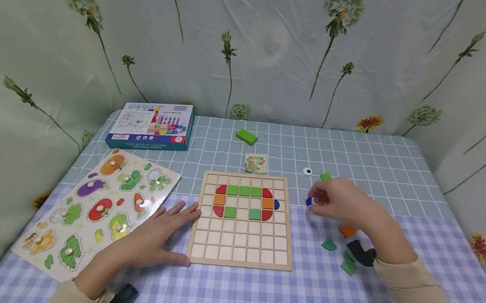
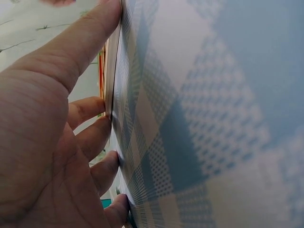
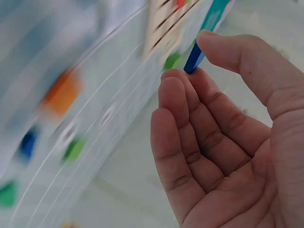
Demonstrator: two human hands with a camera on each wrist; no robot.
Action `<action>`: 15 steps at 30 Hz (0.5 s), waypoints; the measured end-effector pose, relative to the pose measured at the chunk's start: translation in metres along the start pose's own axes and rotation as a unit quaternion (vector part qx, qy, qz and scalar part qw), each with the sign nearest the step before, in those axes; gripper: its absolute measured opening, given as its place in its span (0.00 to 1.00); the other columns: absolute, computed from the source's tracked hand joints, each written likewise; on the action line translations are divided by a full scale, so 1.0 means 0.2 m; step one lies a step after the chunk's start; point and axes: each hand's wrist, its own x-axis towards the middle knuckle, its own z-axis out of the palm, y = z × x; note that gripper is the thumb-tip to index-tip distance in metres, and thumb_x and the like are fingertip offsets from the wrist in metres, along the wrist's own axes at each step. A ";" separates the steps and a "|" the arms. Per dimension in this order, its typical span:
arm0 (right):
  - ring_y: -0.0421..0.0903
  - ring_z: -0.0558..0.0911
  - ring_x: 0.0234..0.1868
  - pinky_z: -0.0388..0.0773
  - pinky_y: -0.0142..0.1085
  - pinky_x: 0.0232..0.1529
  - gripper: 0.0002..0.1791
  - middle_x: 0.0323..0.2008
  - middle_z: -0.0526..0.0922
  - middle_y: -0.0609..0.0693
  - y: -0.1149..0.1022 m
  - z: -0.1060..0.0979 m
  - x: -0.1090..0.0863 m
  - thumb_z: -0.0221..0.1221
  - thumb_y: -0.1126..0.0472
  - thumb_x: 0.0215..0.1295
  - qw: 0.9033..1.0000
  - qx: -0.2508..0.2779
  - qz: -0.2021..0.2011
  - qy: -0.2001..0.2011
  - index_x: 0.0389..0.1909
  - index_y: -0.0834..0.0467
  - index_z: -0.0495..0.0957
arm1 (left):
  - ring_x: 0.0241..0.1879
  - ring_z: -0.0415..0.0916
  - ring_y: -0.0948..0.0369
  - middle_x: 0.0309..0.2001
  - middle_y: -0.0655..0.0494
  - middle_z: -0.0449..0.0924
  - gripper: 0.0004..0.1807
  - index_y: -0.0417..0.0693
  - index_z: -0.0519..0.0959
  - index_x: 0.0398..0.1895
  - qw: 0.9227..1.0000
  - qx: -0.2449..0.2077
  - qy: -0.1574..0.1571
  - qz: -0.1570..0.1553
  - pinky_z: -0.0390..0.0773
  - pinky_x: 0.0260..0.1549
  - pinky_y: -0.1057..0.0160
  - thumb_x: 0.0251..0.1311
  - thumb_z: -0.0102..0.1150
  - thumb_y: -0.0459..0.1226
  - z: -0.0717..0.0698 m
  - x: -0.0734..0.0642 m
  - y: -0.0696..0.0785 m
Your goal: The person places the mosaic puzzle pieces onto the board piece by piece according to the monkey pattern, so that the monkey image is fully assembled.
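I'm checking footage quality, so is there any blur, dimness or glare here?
Right wrist: the orange piece is smeared, the right hand crisp; left wrist: rather dim; head: mostly sharp, with a soft bright patch on the flowered backdrop.

Flowered curtain and puzzle boards suggest play corner.

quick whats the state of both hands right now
Left hand: open, touching the edge of the square, pale wooden grid board.
Right hand: closed, pinching a small, flat blue piece between thumb and fingers.
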 end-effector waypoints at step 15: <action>0.41 0.72 0.30 0.70 0.32 0.35 0.09 0.27 0.76 0.45 -0.46 0.27 0.53 0.72 0.56 0.69 0.990 -0.022 -0.117 -0.075 0.38 0.57 0.84 | 0.87 0.46 0.41 0.87 0.59 0.54 0.60 0.62 0.63 0.85 1.000 -0.004 -0.001 -0.001 0.42 0.80 0.24 0.50 0.76 0.68 0.00 0.00 0.00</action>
